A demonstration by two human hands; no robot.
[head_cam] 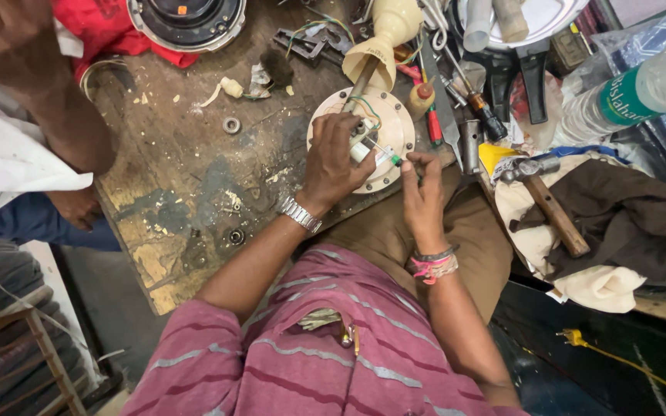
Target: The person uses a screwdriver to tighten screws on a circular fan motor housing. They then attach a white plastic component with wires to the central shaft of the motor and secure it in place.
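A round cream motor plate (395, 127) with a rod and thin wires lies at the edge of a worn wooden bench (186, 177). My left hand (333, 162), a metal watch on its wrist, grips the small white part at the plate's centre. My right hand (423, 192), with coloured bands on the wrist, pinches a thin green-handled screwdriver (389, 156). Its tip points at that white part. A cream cone-shaped cover (383, 38) sits on the rod just beyond the plate.
Another person's arm (48, 100) and white cloth (5, 154) lean over the bench at the left. A hammer (549, 204) lies on brown cloth (626, 216) at the right, beside a plastic bottle (626, 92) and screwdrivers (479, 108). A bearing (231, 125) and a round housing (186, 19) sit on the bench.
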